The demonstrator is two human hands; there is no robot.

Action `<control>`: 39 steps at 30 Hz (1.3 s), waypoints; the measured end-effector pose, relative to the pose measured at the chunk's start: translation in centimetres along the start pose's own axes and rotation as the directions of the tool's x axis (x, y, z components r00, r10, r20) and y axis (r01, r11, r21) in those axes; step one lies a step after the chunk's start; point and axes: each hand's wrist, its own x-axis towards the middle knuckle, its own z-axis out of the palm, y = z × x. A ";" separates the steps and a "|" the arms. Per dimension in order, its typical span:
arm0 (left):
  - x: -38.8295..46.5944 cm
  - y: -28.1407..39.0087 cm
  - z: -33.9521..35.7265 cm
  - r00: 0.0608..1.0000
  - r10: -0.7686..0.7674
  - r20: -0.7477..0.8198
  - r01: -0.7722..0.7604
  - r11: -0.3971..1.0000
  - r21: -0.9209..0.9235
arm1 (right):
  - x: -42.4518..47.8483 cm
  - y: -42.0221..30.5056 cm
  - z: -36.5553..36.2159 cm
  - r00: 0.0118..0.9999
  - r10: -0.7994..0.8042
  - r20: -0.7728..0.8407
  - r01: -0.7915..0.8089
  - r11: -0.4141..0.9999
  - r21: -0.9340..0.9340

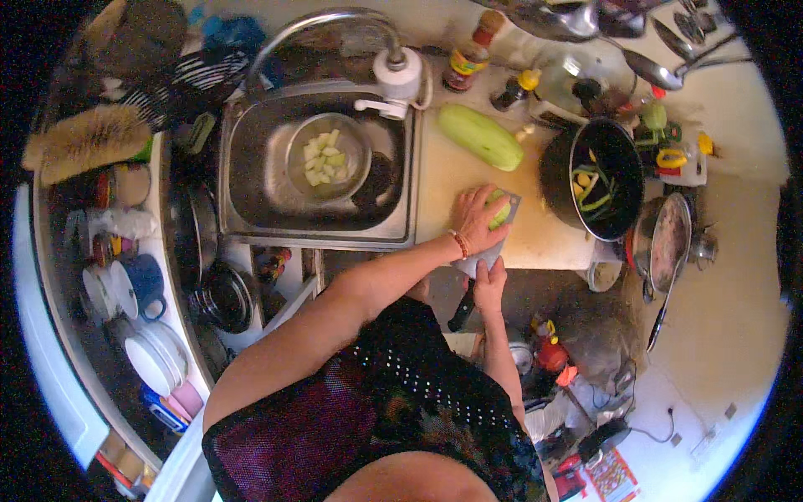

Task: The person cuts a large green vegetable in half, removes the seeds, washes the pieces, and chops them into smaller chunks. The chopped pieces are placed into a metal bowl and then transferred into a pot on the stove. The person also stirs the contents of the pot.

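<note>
My right hand (490,285) grips a kitchen cleaver (484,255) whose dark handle sticks out towards my body. The broad blade reaches across the front of the pale cutting board (439,194). My left hand (480,218), with a beaded bracelet at the wrist, presses on a piece of pale green gourd (500,209). That piece lies right against the blade, its lower part hidden by my fingers. Farther back on the board rests a long peeled gourd (480,137), with small garlic-like pieces (526,131) beside it.
To the left, a steel sink (251,210) holds a metal bowl (359,141) of cut pale chunks under the faucet (396,72). On the right stand a dark pot (555,182) with green strips inside and a pan (671,238). Sauce bottles (465,66) line the back.
</note>
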 end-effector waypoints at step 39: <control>2.6 -4.4 -3.6 0.814 0.115 0.569 -0.316 0.910 0.267 | -8.1 -14.2 -8.7 0.998 0.040 0.044 0.003 0.713 -0.701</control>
